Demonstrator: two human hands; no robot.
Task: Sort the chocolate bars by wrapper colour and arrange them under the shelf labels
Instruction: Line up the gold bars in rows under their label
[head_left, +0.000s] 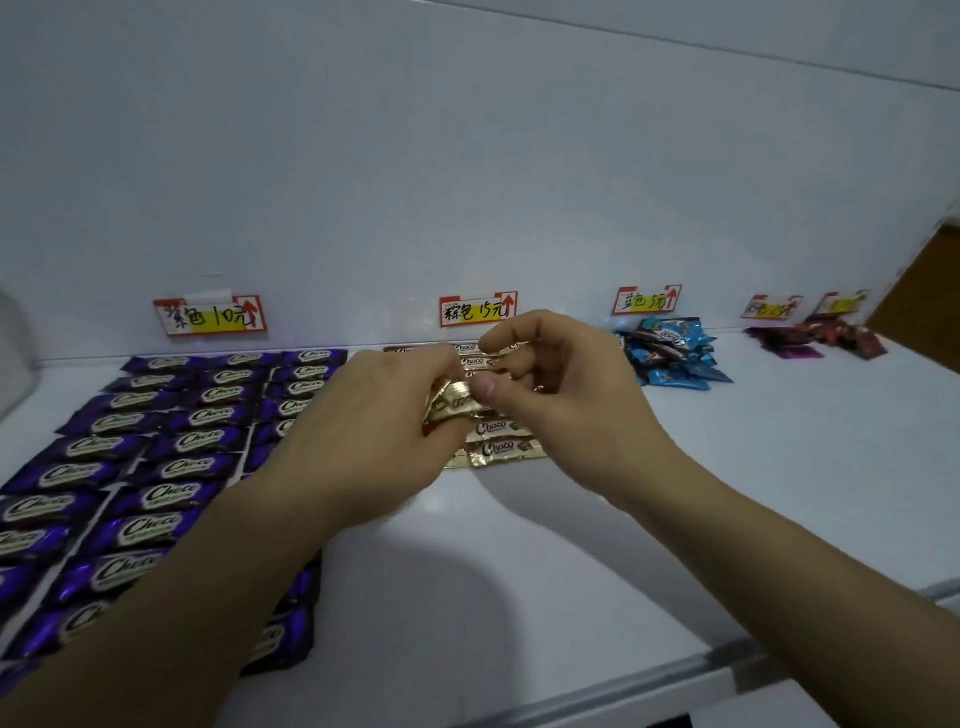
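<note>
Gold-wrapped bar held by left hand and right hand.

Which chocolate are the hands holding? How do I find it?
Below the second shelf label from the left lies a column of gold bars. Over it, the left hand and right hand pinch one gold bar. It alone is lifted and tilted; the rest lie flat.
</note>
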